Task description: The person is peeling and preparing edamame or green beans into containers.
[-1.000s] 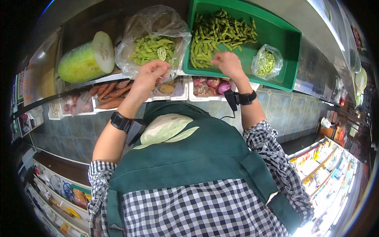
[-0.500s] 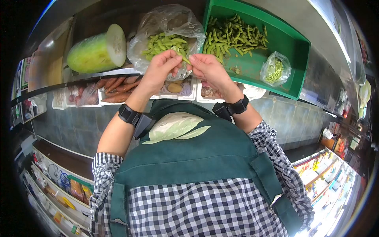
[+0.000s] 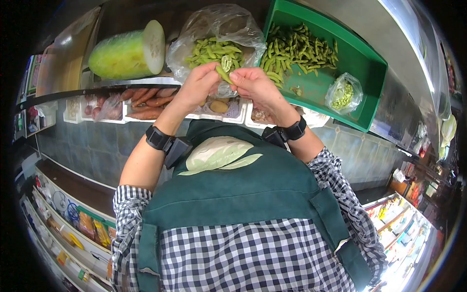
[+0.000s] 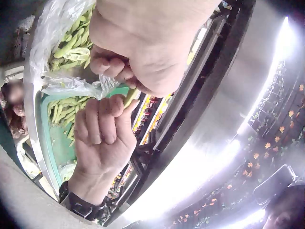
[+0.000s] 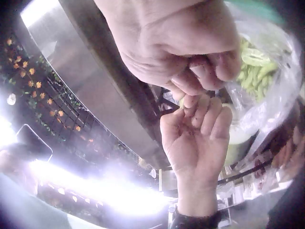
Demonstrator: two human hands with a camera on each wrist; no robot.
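The left hand (image 3: 197, 86) and right hand (image 3: 256, 86) pinch a slim, bright green pod (image 3: 224, 74) between curled fingertips, a bag (image 3: 214, 22) just beyond.

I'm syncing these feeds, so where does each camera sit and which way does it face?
Head: worn on head, facing down at left hand, right hand, bag; forearms, apron show.
Left wrist: behind left hand, facing the right hand and crate.
Right wrist: behind right hand, facing the left hand and bag.
Shared: both hands, pinching one pod.
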